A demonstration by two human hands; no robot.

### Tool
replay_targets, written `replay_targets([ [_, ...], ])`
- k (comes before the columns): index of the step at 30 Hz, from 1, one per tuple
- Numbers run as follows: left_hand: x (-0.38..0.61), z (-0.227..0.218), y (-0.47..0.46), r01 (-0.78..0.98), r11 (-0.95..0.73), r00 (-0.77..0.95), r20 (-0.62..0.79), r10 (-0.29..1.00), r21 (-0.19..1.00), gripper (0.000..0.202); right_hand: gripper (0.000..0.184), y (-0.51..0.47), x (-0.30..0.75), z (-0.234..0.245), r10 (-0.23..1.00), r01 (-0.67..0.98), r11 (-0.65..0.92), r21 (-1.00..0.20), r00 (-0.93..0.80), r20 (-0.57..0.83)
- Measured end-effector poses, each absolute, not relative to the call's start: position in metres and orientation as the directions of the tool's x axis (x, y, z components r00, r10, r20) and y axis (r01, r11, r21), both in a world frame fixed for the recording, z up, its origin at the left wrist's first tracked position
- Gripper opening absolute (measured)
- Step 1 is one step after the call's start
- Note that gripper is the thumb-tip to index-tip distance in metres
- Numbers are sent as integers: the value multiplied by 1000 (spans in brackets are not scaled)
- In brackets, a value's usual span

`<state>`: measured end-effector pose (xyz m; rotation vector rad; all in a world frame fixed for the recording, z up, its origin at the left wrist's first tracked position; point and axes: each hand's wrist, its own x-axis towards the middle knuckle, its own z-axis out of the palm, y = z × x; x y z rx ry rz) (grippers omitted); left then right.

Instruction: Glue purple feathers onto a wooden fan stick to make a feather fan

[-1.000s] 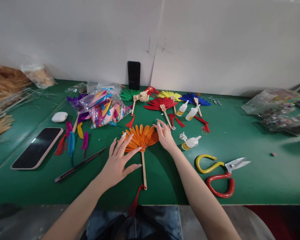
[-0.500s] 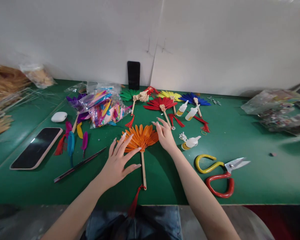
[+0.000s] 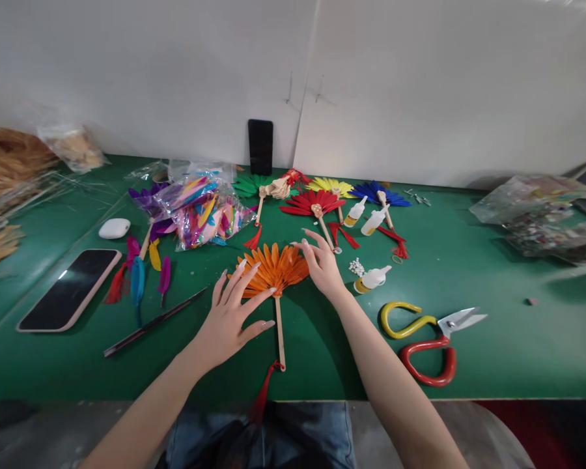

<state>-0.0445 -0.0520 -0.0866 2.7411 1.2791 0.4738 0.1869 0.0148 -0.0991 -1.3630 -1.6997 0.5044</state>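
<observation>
An orange feather fan lies on the green table in front of me, its wooden handle pointing toward me. A red tassel hangs from the handle over the table's front edge. My left hand is open, fingers spread over the fan's left feathers near the base. My right hand is open at the fan's right side, its fingertips by the outer feathers; whether they touch cannot be made out. Beyond it lie a red feather fan, white beads and a glue bottle.
Scissors lie at the right, tweezers and a phone at the left. Green, yellow and blue fans stand in a back row near a bag of feathers. Another phone leans on the wall.
My right hand has shifted very slightly, its fingertips a little closer to the orange fan's right feathers. My left hand and the fan look the same.
</observation>
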Motion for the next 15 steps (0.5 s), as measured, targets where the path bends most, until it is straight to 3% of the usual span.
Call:
replay_targets([
  [7, -46, -90, -52, 732, -648, 598, 256, 760, 212, 52, 28, 1, 180, -81, 873, 490, 480, -728, -347, 342],
  [15, -46, -89, -52, 735, -645, 599, 246, 762, 207, 52, 27, -3, 177, -76, 853, 463, 512, -723, -371, 367],
])
